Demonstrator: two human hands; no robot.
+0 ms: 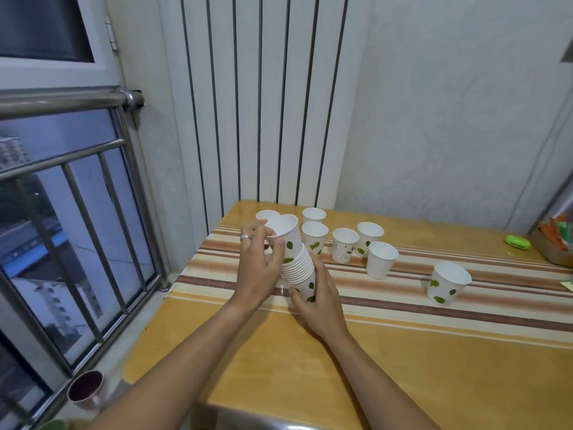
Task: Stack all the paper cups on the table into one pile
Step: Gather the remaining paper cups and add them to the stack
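A tilted stack of white paper cups with green leaf prints (297,268) leans left over the striped table (403,352). My right hand (319,299) grips the stack's bottom cup. My left hand (259,265), a ring on one finger, holds the top cup (283,231) at its rim, seated in the stack. Several loose cups stand upright behind and to the right: one at the far left (265,215), one at the back (313,215), one in the middle (314,237), others further right (344,245) (369,234) (381,259), and a lone one (446,287).
A green oval object (517,243) and a box of packets (555,240) lie at the table's right edge. A dark cup (85,388) stands on the window sill at lower left. A railing and window run along the left; a radiator stands behind the table.
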